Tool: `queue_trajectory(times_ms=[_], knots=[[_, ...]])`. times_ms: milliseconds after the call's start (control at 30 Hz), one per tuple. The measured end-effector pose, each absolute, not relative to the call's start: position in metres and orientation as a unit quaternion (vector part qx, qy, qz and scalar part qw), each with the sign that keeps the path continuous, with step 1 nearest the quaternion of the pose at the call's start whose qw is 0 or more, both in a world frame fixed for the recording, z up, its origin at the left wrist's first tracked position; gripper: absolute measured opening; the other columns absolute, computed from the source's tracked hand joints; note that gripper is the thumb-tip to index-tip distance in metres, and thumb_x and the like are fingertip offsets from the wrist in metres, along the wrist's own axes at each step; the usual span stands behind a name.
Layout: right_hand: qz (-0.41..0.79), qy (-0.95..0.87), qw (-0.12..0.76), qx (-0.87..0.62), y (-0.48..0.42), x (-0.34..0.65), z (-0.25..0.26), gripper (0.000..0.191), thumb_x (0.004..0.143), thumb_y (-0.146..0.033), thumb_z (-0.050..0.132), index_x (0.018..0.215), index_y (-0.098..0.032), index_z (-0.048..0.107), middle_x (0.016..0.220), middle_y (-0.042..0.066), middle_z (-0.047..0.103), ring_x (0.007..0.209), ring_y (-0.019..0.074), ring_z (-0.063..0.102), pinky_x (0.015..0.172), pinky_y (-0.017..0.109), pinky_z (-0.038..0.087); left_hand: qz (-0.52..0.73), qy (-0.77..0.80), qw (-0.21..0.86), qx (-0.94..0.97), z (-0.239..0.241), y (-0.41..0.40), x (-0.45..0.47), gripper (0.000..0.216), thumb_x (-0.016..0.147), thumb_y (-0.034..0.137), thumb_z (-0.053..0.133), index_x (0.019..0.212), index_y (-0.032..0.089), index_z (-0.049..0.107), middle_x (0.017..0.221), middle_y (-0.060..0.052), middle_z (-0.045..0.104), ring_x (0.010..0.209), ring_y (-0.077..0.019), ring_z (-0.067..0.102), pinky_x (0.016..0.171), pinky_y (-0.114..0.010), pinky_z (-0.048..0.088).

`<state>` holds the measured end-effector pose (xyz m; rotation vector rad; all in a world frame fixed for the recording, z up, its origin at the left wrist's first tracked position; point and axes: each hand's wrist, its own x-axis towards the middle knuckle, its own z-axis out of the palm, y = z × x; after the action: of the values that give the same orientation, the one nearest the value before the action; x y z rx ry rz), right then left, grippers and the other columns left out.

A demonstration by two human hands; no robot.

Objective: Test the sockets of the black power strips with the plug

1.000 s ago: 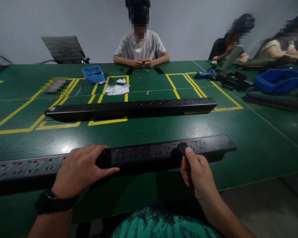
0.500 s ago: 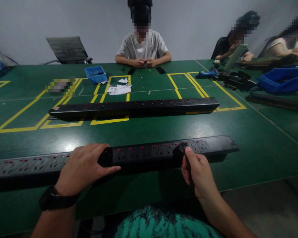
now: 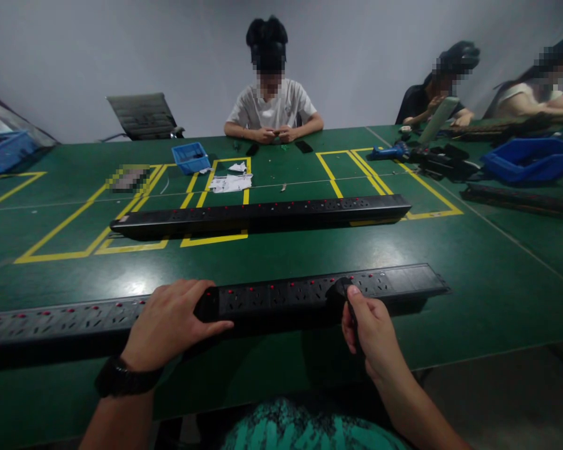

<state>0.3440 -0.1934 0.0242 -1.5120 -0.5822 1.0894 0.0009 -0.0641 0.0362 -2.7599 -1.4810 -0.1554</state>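
Observation:
A long black power strip [image 3: 272,299] with several sockets and red switches lies across the near edge of the green table [image 3: 281,253]. My left hand [image 3: 171,322], a black watch on its wrist, lies over the strip with fingers wrapped on its top. My right hand [image 3: 370,328] is closed round a black plug [image 3: 341,290] pressed against a socket near the strip's right end. A second black power strip [image 3: 263,215] lies parallel farther back.
A person in a white shirt sits opposite, hands together. A small blue bin [image 3: 190,156] and papers [image 3: 232,181] lie near yellow tape lines. At right, two more people, a blue tray [image 3: 528,159], tools and black strips. An empty chair [image 3: 143,115] stands at the back left.
The view has tilted up and shifted slightly. Both hands stay on the near strip in the same grip.

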Motion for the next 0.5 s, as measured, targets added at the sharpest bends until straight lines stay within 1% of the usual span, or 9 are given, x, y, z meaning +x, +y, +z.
queue_trajectory(times_ms=[133,300,500], knots=[[0.459,-0.249,0.559,-0.644,-0.1932,0.3444,0.022,0.063,0.092,-0.069,0.06,0.056,-0.018,0.054,0.042,-0.004,0.041,0.032,0.0071,0.037,0.029,0.017,0.027,-0.057,-0.477,-0.017,-0.877,0.0353,-0.0631,0.0004,0.072,0.075,0.077,0.069,0.119,0.02,0.069,0.111,-0.015,0.074,0.102,-0.0361,0.067,0.09,-0.05,0.048],[0.458,-0.244,0.563,-0.643,-0.1936,0.3436,0.0233,0.062,0.091,-0.069,0.062,0.056,-0.018,0.054,0.044,-0.004,0.041,0.033,0.0073,0.039,0.029,0.017,0.027,-0.055,-0.477,-0.016,-0.877,0.0338,-0.0623,-0.0004,0.072,0.075,0.078,0.068,0.12,0.022,0.068,0.112,-0.015,0.074,0.104,-0.0353,0.066,0.093,-0.049,0.048],[0.459,-0.238,0.563,-0.645,-0.1931,0.3425,0.0272,0.061,0.09,-0.069,0.063,0.057,-0.018,0.054,0.046,-0.005,0.041,0.033,0.0072,0.039,0.029,0.018,0.028,-0.055,-0.478,-0.021,-0.876,0.0349,-0.0621,0.0002,0.071,0.075,0.078,0.068,0.12,0.023,0.068,0.109,-0.013,0.074,0.1,-0.0341,0.066,0.091,-0.048,0.047]])
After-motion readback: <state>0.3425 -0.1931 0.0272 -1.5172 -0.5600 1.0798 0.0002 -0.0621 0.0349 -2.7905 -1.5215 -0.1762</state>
